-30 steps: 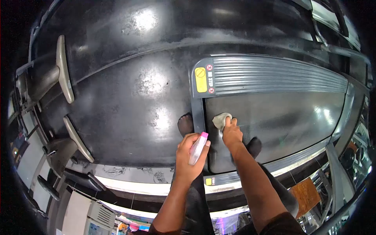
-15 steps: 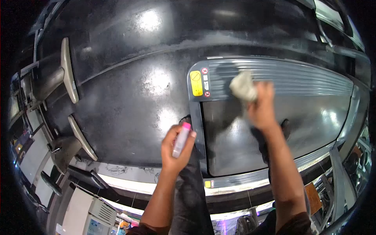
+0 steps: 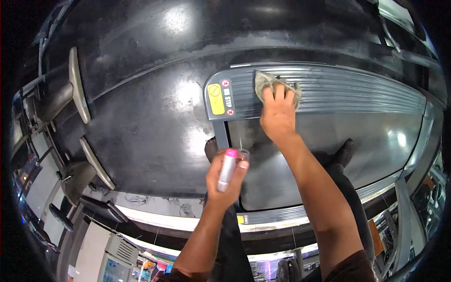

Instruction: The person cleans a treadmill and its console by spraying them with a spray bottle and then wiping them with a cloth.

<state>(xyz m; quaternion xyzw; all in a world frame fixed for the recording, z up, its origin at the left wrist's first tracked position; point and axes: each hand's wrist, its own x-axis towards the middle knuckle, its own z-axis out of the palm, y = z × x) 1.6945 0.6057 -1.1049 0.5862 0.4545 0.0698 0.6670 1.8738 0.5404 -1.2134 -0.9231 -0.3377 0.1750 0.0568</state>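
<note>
My right hand (image 3: 278, 113) presses a crumpled grey-beige cloth (image 3: 264, 84) onto the ridged grey side rail (image 3: 347, 89) of a treadmill, its fingers bent over the cloth. In my left hand (image 3: 223, 181) is a small bottle (image 3: 228, 170) with a pink top, held upright above the rail's inner corner. A yellow label (image 3: 216, 99) and "NO STEP" marks lie on the rail's end, left of the cloth. The dark running belt (image 3: 282, 178) lies below the rail, between my two feet.
Dark floor (image 3: 155, 103) spreads to the left and beyond the rail. Two beige machine feet (image 3: 79, 84) stand at the far left. A white cabinet (image 3: 94, 254) is at the lower left. Metal frames (image 3: 404, 211) line the right edge.
My right hand has moved left with the cloth, which now lies against the rail. My left hand and the bottle have shifted slightly right. The view has shifted a little.
</note>
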